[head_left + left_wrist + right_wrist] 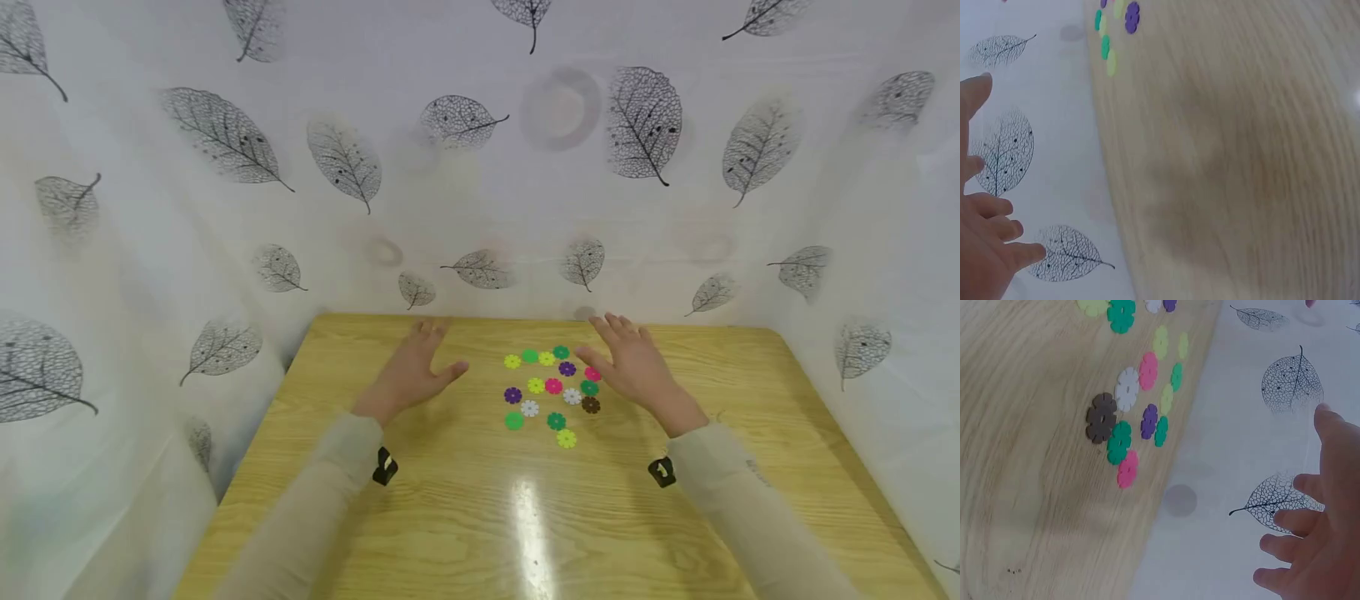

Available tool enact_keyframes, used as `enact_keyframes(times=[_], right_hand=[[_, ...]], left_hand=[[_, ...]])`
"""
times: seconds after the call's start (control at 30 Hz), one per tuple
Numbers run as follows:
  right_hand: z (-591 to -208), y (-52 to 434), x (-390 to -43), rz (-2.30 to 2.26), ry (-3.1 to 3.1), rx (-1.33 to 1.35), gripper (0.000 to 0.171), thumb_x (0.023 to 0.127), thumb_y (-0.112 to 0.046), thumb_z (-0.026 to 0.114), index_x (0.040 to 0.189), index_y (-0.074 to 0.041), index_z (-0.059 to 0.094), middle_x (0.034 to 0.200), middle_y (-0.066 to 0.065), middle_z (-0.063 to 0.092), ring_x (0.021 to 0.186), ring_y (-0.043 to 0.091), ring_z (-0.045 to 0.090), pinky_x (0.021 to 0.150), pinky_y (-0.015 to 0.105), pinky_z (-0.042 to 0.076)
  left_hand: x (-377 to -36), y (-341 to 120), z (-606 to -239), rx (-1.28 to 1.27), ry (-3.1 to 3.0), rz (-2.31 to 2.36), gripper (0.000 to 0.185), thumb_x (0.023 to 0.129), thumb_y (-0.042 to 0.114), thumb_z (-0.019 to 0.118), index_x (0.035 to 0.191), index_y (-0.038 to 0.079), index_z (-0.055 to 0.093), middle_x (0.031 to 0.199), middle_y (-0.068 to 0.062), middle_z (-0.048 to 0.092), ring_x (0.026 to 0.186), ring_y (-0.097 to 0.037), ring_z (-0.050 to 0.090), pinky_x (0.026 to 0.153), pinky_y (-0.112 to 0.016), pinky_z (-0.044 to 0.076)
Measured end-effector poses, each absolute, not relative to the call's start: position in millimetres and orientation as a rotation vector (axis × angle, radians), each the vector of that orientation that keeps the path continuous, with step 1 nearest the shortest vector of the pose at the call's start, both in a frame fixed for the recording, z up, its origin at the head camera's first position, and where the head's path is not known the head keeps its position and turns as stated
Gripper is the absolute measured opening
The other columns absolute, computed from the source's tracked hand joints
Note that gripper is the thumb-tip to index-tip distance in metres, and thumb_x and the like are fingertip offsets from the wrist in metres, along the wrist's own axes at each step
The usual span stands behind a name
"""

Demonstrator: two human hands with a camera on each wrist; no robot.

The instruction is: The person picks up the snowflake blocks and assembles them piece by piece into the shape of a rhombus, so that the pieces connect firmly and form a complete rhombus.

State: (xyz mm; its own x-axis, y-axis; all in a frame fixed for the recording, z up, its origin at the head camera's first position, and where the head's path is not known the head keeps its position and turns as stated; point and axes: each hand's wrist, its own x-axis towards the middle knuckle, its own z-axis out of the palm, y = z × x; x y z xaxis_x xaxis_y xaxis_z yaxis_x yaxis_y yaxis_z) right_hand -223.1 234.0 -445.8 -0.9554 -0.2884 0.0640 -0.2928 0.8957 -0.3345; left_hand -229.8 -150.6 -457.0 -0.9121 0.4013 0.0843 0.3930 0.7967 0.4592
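— Leaf-printed white cloth hangs behind and to both sides of a pale wooden tabletop. What's on it?

— A cluster of small flower-shaped discs, lying flat toward the far middle: green, yellow, purple, pink, white, one brown.

— And the hands?

— Both spread wide, fingers straight, holding nothing. The left hand hovers left of the discs, well apart from them. The right hand is just right of the cluster, thumb near the pink and green discs; I cannot tell if it touches.

Curtained booth — wooden table (studio)
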Motion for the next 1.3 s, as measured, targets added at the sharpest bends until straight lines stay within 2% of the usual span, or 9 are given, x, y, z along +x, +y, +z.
enact_keyframes(times=[0.33,0.47,0.53,0.57,0.6,0.7,0.83,1.1,1.3], right_hand=[[-467.4,216.3,-223.4,0.744,-2.981,0.512,0.071,0.108,-0.045,0.058,0.159,0.0,0.04,0.162,0.027,0.043,0.152,0.053,0.034,0.127,0.07,0.025],[-474.6,209.7,-222.3,0.873,-2.967,0.486,0.065,0.106,-0.041,0.063,0.154,0.001,0.048,0.158,0.027,0.049,0.149,0.052,0.04,0.124,0.068,0.033],[-478.4,206.9,-221.6,0.917,-2.964,0.477,0.062,0.106,-0.039,0.063,0.151,0.001,0.052,0.152,0.027,0.056,0.115,0.044,0.069,0.121,0.066,0.04],[-480.6,205.4,-221.4,0.929,-2.959,0.476,0.059,0.106,-0.038,0.064,0.149,0.002,0.055,0.148,0.027,0.06,0.09,0.036,0.072,0.118,0.065,0.044],[-483.4,204.1,-221.6,0.941,-2.954,0.475,0.057,0.106,-0.037,0.064,0.147,0.002,0.057,0.143,0.027,0.064,0.069,0.028,0.066,0.112,0.062,0.051],[-493.5,199.9,-221.7,0.966,-2.932,0.472,0.05,0.105,-0.031,0.067,0.139,0.005,0.063,0.129,0.025,0.072,0.058,0.019,0.054,0.103,0.06,0.058],[-507.0,192.7,-222.0,0.983,-2.912,0.476,0.041,0.103,-0.024,0.07,0.13,0.007,0.069,0.114,0.019,0.077,0.105,0.036,0.07,0.099,0.059,0.059],[-519.3,177.2,-225.8,1.024,-2.942,0.529,0.036,0.101,-0.018,0.072,0.128,0.006,0.07,0.087,0.009,0.067,0.075,0.018,0.055,0.065,0.032,0.051],[-526.7,171.5,-227.4,1.058,-2.988,0.51,0.04,0.102,-0.02,0.07,0.134,0.003,0.067,0.089,0.006,0.063,0.076,0.015,0.053,0.064,0.025,0.047]], left_hand=[[-227.1,-127.2,-478.9,0.706,2.86,0.913,0.077,0.104,0.041,0.065,0.164,0.006,0.033,0.163,-0.021,0.045,0.147,-0.043,0.049,0.126,-0.054,0.038],[-226.8,-118.8,-487.8,0.662,2.835,0.999,0.065,0.104,0.036,0.066,0.157,0.005,0.046,0.146,-0.025,0.062,0.132,-0.043,0.063,0.115,-0.054,0.052],[-226.7,-115.1,-493.2,0.657,2.822,1.053,0.059,0.104,0.033,0.067,0.152,0.003,0.052,0.137,-0.028,0.067,0.125,-0.043,0.068,0.108,-0.055,0.057],[-226.6,-112.9,-495.4,0.656,2.819,1.075,0.055,0.104,0.031,0.067,0.149,0.001,0.056,0.133,-0.028,0.069,0.122,-0.042,0.069,0.104,-0.054,0.059],[-226.7,-110.4,-497.4,0.647,2.813,1.101,0.052,0.103,0.029,0.068,0.145,0.0,0.058,0.13,-0.027,0.071,0.119,-0.041,0.07,0.102,-0.053,0.061],[-226.8,-103.5,-506.1,0.631,2.797,1.166,0.041,0.103,0.023,0.069,0.134,-0.002,0.065,0.119,-0.023,0.075,0.107,-0.034,0.073,0.095,-0.048,0.064],[-224.3,-95.6,-518.8,0.583,2.77,1.209,0.032,0.102,0.022,0.071,0.125,0.0,0.07,0.107,-0.013,0.075,0.096,-0.023,0.069,0.087,-0.039,0.063],[-218.8,-79.8,-537.7,0.515,2.686,1.335,0.031,0.1,0.022,0.07,0.125,0.004,0.071,0.095,-0.004,0.071,0.085,-0.014,0.061,0.076,-0.029,0.057],[-218.0,-70.9,-546.5,0.451,2.628,1.386,0.036,0.099,0.02,0.069,0.131,0.005,0.069,0.092,-0.001,0.07,0.081,-0.012,0.062,0.074,-0.027,0.057]])
